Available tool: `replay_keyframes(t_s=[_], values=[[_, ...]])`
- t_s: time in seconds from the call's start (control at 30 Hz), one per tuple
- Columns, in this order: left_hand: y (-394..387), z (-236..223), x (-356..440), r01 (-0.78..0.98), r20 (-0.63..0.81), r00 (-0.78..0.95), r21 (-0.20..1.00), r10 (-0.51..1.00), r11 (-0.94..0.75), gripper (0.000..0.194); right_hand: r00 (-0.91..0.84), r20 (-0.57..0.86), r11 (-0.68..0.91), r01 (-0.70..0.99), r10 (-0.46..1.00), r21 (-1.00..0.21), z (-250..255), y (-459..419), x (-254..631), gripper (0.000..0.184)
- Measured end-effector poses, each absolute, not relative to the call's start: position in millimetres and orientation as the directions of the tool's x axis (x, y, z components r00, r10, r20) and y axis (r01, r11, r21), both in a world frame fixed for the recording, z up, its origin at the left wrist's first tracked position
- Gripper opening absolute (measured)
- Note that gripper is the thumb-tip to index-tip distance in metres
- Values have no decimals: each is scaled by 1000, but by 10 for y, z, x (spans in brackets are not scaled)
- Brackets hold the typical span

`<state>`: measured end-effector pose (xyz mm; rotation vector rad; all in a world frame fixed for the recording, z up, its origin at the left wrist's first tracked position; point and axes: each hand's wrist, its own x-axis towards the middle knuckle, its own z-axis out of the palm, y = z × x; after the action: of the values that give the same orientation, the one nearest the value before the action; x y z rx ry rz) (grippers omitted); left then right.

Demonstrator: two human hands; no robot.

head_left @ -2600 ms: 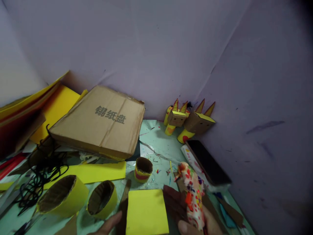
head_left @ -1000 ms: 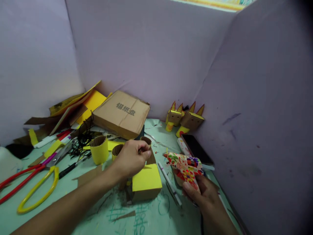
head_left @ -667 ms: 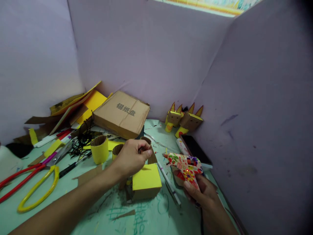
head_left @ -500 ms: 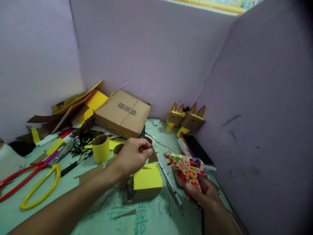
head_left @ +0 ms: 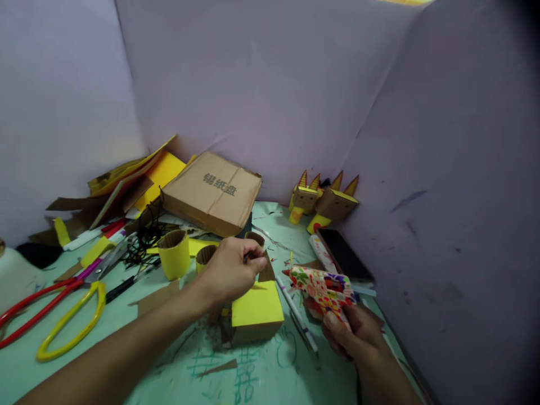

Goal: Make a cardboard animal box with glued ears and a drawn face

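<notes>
My left hand (head_left: 228, 273) is closed in a pinch on a brown cardboard flap (head_left: 265, 271) that stands up from the back of a small box with a yellow top (head_left: 256, 310). My right hand (head_left: 352, 332) is wrapped round the handle of a glue gun with a bright flower pattern (head_left: 323, 285), its nozzle pointing left towards the flap. A white pen (head_left: 295, 315) lies on the table between the box and the gun.
Yellow-wrapped cardboard rings (head_left: 174, 254) stand behind the left hand. A flat brown carton (head_left: 213, 191) leans at the back. Two horned cardboard figures (head_left: 327, 201) sit in the corner, a dark phone (head_left: 343, 256) beside the right wall. Red and yellow scissors (head_left: 63, 315) lie at left.
The view dropped from the back wall to the table and both hands came into view. Over the last second the hands and the glue gun have barely shifted.
</notes>
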<state>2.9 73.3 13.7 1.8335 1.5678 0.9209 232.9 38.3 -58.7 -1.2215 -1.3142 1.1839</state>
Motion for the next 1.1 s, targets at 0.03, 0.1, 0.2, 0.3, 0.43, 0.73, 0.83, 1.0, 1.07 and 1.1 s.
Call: replay_keyframes(t_s=[0.03, 0.1, 0.2, 0.3, 0.43, 0.73, 0.83, 1.0, 1.07, 1.1], values=[[731, 134, 34, 613, 145, 83, 773, 986, -165, 16, -39, 36, 40, 92, 999, -995, -584, 384, 2316, 40], [728, 129, 47, 623, 145, 77, 765, 986, -161, 17, -33, 58, 61, 107, 998, -992, -579, 386, 2296, 40], [737, 111, 68, 633, 140, 66, 759, 988, -150, 17, -36, 72, 76, 117, 997, -990, -578, 388, 2298, 37], [758, 77, 87, 637, 131, 70, 757, 989, -145, 18, -54, 78, 84, 129, 996, -988, -587, 390, 2329, 33], [777, 30, 107, 645, 131, 84, 749, 988, -154, 18, -81, 83, 94, 137, 993, -986, -579, 390, 2365, 32], [753, 79, 108, 667, 142, 77, 728, 987, -157, 18, -80, 105, 118, 191, 991, -975, -556, 372, 2368, 30], [738, 121, 83, 667, 152, 61, 729, 987, -153, 18, -104, 116, 137, 216, 988, -967, -583, 397, 2395, 30], [768, 146, 54, 657, 167, 39, 739, 985, -151, 18, -234, 142, 212, 310, 962, -927, -619, 442, 2442, 32], [776, 163, 23, 655, 189, 13, 741, 982, -151, 18, -209, 162, 223, 317, 965, -922, -636, 441, 2437, 32], [769, 173, -10, 651, 203, -5, 744, 979, -151, 17, -183, 172, 223, 312, 968, -923, -646, 437, 2432, 32]])
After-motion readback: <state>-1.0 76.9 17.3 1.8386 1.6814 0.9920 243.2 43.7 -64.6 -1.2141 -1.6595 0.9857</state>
